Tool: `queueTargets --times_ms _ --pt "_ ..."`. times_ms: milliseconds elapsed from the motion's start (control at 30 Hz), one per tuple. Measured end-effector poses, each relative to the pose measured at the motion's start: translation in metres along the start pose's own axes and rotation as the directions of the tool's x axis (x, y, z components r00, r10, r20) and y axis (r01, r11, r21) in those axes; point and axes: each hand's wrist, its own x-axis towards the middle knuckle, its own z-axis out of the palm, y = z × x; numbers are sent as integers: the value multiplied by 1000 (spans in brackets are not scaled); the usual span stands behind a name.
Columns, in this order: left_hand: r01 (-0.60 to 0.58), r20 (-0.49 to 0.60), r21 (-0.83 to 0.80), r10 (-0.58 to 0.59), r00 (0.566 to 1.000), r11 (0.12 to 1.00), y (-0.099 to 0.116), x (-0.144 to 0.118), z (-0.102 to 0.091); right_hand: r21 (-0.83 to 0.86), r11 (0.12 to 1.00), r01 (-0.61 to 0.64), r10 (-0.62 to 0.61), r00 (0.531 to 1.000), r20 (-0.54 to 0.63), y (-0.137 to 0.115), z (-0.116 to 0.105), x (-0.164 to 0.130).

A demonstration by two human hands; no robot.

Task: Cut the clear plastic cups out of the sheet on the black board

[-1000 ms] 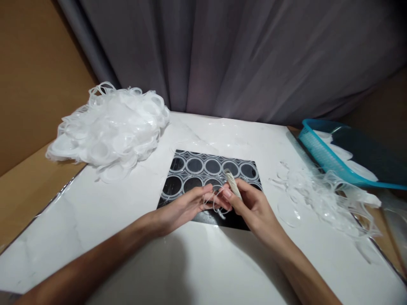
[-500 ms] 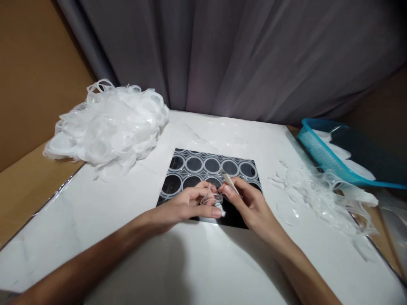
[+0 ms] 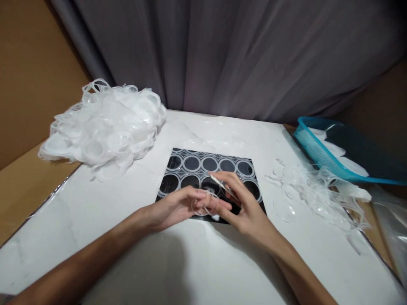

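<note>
Taking 12 o'clock as straight away from the body, the work centres on a bundle of thin clear rings (image 3: 194, 207), held up over the near part of a black sheet (image 3: 192, 163) that carries pale ring outlines. The left hand (image 3: 178, 206) has them between thumb and fingers, a loose pinch, though the right thumb hides part of the contact. The right hand (image 3: 249, 209) meets it from 3 o'clock, its thumb crossing the rings while its fingers clasp a slim pale tool (image 3: 218, 182).

From the right grip, the rings lie at 9 o'clock, just beside it; the left hand is the nearer, being on them. The tool's long axis runs roughly from 10 o'clock at the tip to 4 o'clock, so the tip sits above the rings, pointing past them. That angle looks like the thing to watch.

The sheet's far edge is at 12 o'clock, and white bench (image 3: 222, 262) stretches between it and the curtain (image 3: 203, 55), as well as at 6 o'clock. Sideways room is bounded by a pile of clear-white ring sheets (image 3: 110, 123) toward 10 o'clock, clear plastic scraps (image 3: 318, 192) at 3 o'clock, and a blue basket (image 3: 313, 146) holding white discs (image 3: 352, 166) at 2 o'clock.
</note>
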Motion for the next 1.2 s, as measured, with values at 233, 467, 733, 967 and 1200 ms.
queueTargets --times_ms 233,467,733,967,1200 --pt "57 -4 -70 -57 998 996 -5 1 2 149 980 -134 128 991 46 -1 0 2" --pt "-25 -239 179 68 969 984 -7 4 -10 202 965 -166 168 986 8 1 -6 5" --pt "-169 -331 190 225 916 967 0 4 -11 105 980 -171 179 981 -76 4 -8 7" --pt "-217 -278 -89 185 943 972 4 6 -8 160 969 -190 202 977 -61 0 -10 9" --pt "-166 -166 -337 115 979 927 7 3 -9 116 984 -134 172 882 -439 1 -9 5"
